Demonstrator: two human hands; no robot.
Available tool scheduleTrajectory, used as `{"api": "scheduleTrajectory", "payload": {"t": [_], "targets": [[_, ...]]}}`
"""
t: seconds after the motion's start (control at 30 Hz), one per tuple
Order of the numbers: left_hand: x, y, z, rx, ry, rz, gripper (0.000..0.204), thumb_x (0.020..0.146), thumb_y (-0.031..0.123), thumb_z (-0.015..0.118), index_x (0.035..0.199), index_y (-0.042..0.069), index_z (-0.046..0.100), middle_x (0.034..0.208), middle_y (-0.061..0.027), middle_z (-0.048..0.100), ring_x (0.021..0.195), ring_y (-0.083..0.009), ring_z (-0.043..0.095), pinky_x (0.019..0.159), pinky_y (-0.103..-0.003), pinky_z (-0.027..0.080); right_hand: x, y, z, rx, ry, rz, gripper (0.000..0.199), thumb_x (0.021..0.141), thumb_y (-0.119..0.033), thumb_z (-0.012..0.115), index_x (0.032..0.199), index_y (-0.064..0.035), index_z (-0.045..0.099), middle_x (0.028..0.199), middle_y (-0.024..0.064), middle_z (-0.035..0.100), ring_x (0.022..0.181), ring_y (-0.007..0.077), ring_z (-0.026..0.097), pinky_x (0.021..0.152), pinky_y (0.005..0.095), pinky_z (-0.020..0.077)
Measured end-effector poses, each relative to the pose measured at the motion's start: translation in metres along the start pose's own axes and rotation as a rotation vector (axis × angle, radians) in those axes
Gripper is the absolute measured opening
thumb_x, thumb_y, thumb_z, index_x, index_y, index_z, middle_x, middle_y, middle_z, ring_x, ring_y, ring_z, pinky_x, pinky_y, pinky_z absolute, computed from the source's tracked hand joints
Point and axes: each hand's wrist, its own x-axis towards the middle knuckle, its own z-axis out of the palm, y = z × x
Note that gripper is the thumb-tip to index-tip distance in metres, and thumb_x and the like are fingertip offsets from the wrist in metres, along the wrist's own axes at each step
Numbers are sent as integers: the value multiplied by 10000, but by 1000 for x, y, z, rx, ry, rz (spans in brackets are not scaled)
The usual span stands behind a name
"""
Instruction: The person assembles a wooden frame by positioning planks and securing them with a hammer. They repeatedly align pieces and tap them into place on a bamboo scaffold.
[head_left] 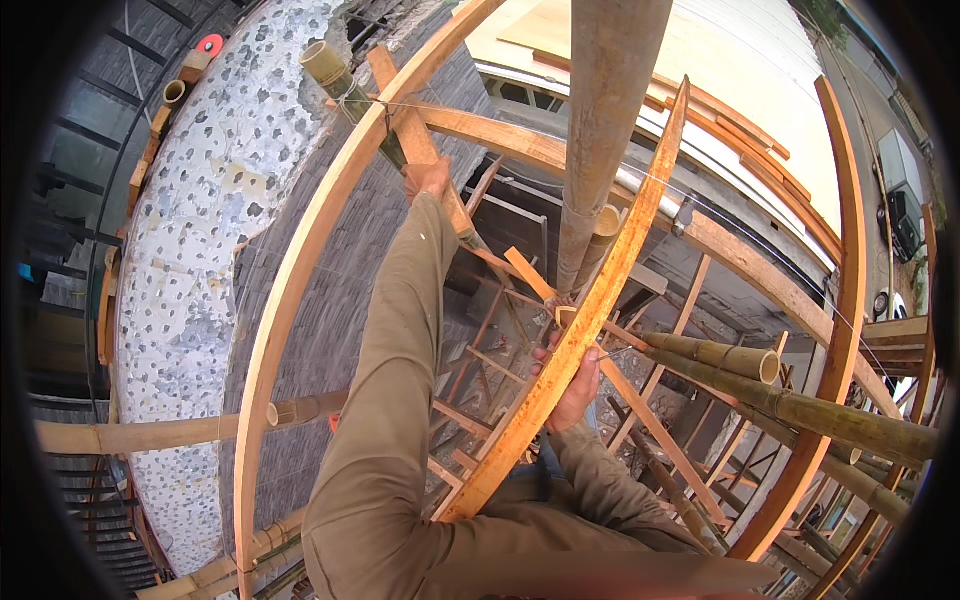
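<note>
My right hand (575,388) is closed around the lower middle of a long orange-brown timber plank (625,262). The plank slants from near my body up toward the upper right, its far end apart from the upright pole. Reaching far up to the left, my left hand (428,178) is wrapped round an upright wooden batten (408,128). That batten meets a long timber beam (330,205) and a bamboo pole (343,88), with wire wound at the crossing. Part of the fingers of both hands is hidden.
A thick grey upright pole (612,120) stands ahead. Several bamboo poles (800,405) stick out at right beside another timber beam (848,250). Below me is an open lattice of thin timbers with a deep drop. A speckled wall (185,300) runs at left; boards (760,150) lie on a pale roof.
</note>
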Motion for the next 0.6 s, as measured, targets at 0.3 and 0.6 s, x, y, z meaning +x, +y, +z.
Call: {"api": "scheduleTrajectory", "payload": {"t": [0.3,0.6], "targets": [[40,-30,-9,125,-118,104,1046,688,537,845,1380,-107,399,1352,-268,555,1236,-373,567,1045,-451,449,0,10,9,107,-35,0,473,1031,-501,486,1216,-69,432,1184,141,598,926,271,692,708,367,623],[38,-47,-6,17,-273,158,729,800,409,805,1187,-163,571,1069,-250,689,869,-326,738,740,-402,626,0,8,9,151,-20,-7,353,1058,-407,473,1138,-71,401,1165,164,603,904,275,712,691,376,632]]}}
